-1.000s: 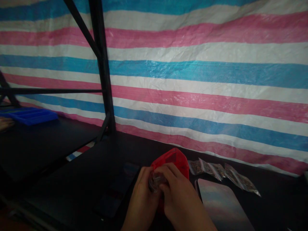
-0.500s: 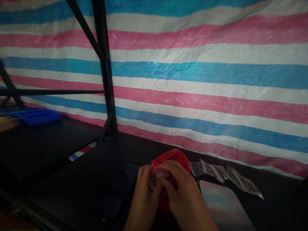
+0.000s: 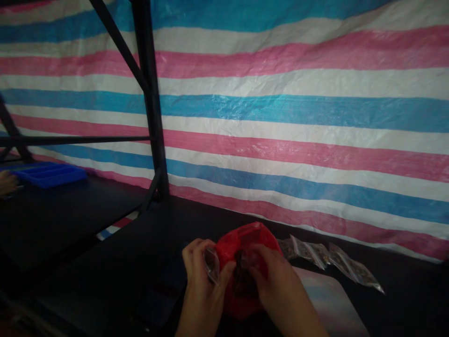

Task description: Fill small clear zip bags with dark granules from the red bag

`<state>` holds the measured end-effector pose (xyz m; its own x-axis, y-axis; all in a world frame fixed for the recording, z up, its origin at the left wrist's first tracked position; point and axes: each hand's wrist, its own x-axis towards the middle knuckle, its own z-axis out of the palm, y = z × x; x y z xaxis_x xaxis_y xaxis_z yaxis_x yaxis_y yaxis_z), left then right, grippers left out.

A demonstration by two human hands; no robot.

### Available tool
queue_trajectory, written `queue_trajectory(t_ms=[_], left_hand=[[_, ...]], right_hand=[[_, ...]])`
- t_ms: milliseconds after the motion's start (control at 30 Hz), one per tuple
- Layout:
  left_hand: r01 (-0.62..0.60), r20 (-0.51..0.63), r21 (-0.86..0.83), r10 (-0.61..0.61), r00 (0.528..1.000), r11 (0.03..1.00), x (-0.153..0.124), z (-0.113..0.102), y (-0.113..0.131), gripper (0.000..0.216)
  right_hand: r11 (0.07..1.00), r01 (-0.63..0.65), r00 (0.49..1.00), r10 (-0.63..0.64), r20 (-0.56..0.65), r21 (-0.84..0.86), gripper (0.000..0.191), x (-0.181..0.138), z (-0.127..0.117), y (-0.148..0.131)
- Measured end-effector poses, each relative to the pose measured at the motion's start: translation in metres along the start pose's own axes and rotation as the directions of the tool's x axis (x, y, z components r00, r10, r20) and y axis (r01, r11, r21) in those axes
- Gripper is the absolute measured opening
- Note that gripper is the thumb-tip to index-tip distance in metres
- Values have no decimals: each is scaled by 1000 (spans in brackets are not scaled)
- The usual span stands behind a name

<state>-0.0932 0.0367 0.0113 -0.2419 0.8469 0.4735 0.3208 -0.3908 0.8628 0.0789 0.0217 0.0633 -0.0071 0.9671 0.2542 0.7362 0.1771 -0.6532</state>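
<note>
My left hand (image 3: 201,281) pinches a small clear plastic packet (image 3: 212,265) upright at the left side of a crumpled red plastic bag (image 3: 242,238). The bag lies on the black tabletop (image 3: 105,248) between my hands. Dark brownish loose material (image 3: 242,281) shows in its middle. My right hand (image 3: 277,285) rests on the bag's right side, its fingers closed on the plastic near that material. Several small filled packets (image 3: 308,252) lie in a row just beyond my right hand, apart from it.
A dark flat slate (image 3: 163,292) lies left of the bag, and a picture-printed board (image 3: 328,299) lies right. A black metal frame (image 3: 150,93) stands before a striped tarp (image 3: 280,112). Far left, a blue tray (image 3: 51,177) sits beside another person's hand (image 3: 7,182).
My hands have moved apart. The clear packet has gone left, away from the red bag, whose dark contents now show more widely.
</note>
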Motion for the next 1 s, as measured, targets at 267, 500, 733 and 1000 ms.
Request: queue_trajectory(t_ms=[267,500,733,1000], left_hand=[[-122,-229,-67,103,968,990,-9,-5,44,52],[-35,31,-400,52,998,916,-6,16,19,88],[44,91,-318,-16,996,947,-14,44,12,71],[211,334,-365,-83,939,907,-40,55,64,46]], right_hand=[[949,98,992,-119,51,300,22,-9,-19,-28],[907,120,964,-204,172,404,24,-23,-42,-46],[919,89,986,-135,95,384,16,-32,-57,-25],[707,-27,999,-13,51,706,43,-47,-83,7]])
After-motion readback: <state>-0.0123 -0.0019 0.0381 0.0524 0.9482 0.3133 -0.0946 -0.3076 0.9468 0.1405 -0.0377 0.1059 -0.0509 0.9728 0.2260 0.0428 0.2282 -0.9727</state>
